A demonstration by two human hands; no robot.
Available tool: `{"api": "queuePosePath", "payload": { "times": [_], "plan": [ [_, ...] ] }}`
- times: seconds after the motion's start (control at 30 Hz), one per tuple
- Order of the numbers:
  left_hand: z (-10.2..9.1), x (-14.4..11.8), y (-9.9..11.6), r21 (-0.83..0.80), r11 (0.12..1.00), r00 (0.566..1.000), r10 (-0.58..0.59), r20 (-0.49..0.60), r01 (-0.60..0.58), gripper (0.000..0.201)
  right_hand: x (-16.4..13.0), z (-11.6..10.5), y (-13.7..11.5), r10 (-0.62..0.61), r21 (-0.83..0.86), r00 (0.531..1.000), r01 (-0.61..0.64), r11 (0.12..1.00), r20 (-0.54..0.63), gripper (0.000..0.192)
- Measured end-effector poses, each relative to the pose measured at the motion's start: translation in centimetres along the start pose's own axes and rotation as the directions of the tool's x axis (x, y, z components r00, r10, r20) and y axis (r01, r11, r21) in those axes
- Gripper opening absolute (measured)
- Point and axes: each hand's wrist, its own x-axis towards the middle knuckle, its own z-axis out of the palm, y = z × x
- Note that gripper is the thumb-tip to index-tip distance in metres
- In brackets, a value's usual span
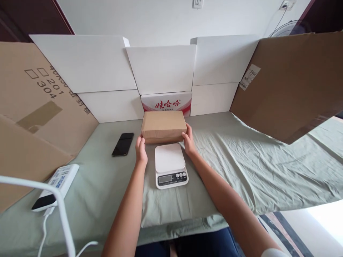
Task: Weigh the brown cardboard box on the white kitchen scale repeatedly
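Observation:
A closed brown cardboard box point(164, 121) is held between my two hands, just beyond a white digital kitchen scale point(169, 159). My left hand point(140, 149) grips the box's near left corner, thumb on the front. At the near right corner, my right hand point(189, 141) has its thumb on the front face and its fingers along the side. The scale's platform bears nothing, and its display and buttons face me. Whether the box rests on the cloth or is slightly raised, I cannot tell.
A black phone point(123, 144) lies on the green cloth point(230, 150) to the left. A white power bank point(57, 185) with a white cable point(59, 203) is at the near left. White boxes point(160, 67) wall the back; large cartons point(289, 85) stand at both sides.

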Motion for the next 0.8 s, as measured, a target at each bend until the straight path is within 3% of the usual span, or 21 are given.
{"api": "queuePosePath", "payload": {
  "times": [0.13,0.33,0.8],
  "plan": [
    [0.1,0.3,-1.1,-0.01,0.993,0.991,-0.121,-0.056,0.12,0.046,0.3,-0.4,0.5,0.074,0.002,0.997,-0.074,0.997,-0.021,0.049],
    [-0.1,0.6,-1.1,-0.064,0.972,0.966,-0.233,-0.109,0.227,0.042,0.1,-0.7,0.4,0.084,-0.028,0.996,-0.085,0.996,-0.018,0.046],
    [-0.3,0.6,-0.8,-0.053,0.982,0.98,-0.182,-0.074,0.179,0.043,0.1,-1.1,1.3,0.072,-0.032,0.997,-0.074,0.997,-0.041,0.057]
  ]
}}
